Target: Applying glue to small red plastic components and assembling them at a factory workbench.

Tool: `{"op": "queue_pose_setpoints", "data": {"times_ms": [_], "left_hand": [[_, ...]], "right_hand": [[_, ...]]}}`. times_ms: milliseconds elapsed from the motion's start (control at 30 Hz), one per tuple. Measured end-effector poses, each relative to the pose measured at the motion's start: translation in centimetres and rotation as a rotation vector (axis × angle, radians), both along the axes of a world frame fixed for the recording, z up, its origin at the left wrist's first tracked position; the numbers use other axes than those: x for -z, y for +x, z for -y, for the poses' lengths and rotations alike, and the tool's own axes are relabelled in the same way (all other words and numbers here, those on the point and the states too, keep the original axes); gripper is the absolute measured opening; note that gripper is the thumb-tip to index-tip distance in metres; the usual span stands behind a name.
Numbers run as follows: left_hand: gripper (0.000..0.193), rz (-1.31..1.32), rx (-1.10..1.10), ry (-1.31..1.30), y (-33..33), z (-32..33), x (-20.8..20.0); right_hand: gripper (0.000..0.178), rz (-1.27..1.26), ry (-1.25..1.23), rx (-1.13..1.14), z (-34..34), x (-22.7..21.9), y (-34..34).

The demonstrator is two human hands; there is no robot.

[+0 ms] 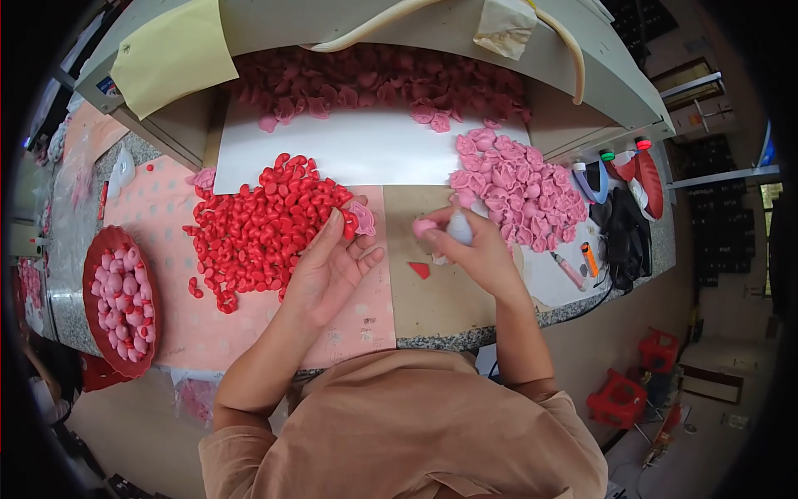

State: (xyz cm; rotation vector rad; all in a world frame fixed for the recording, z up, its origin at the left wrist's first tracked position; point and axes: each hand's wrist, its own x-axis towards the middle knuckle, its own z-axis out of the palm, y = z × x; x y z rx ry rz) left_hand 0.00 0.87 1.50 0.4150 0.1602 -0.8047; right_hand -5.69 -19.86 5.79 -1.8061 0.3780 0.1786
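Over the pink sheet, my left hand point(324, 270) is turned palm up. Its thumb and fingers pinch a small glossy red piece point(350, 223), with a frilled pink piece point(364, 218) right beside it at the fingertips. To its right, my right hand point(482, 249) is closed around a small whitish squeeze bottle point(459, 227). A rounded pink piece point(423, 226) shows at the tips of its thumb and finger. Nearest my left hand lies a heap of red pieces point(258, 229); beyond my right hand is a pile of frilled pink pieces point(524, 187).
A red oval basket point(93, 287) of pink pieces with red parts stands at the far left. More pink pieces point(374, 79) lie under the grey housing point(615, 79). A red scrap point(419, 269) rests on the brown board point(432, 308). An orange cutter point(589, 259) lies at right.
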Motion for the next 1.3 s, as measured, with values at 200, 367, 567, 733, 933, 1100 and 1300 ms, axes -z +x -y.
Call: {"op": "queue_pose_setpoints", "data": {"times_ms": [200, 367, 567, 733, 933, 1100, 1300], "left_hand": [[0.04, -0.001, -0.051, 0.031, 0.8, -0.2, 0.0], [0.039, -0.012, -0.049, 0.007, 0.7, -0.5, -0.2], [0.037, -0.048, -0.033, 0.0, 0.6, -0.4, -0.2], [0.036, -0.074, -0.051, 0.014, 0.7, -0.2, -0.1], [0.031, -0.08, -0.042, 0.007, 0.7, -0.2, 0.2], [0.032, -0.083, -0.044, 0.005, 0.9, -0.2, 0.4], [0.034, -0.06, -0.053, -0.015, 0.8, -0.3, 0.5]], "right_hand": [[0.017, 0.197, -0.187, 0.026, -0.8, 4.0, 1.8], [0.016, 0.16, -0.585, -0.082, 0.4, 1.8, 1.1], [0.026, 0.338, -0.438, -0.303, 0.0, 2.4, 1.3], [0.034, 0.308, -0.535, -0.368, 0.0, 2.7, 1.7], [0.037, 0.286, -0.599, -0.367, -0.2, 2.7, 1.6], [0.03, 0.407, -0.533, -0.176, 0.7, 2.1, 1.7], [0.027, 0.268, -0.569, -0.257, -0.1, 2.8, 1.8]]}}
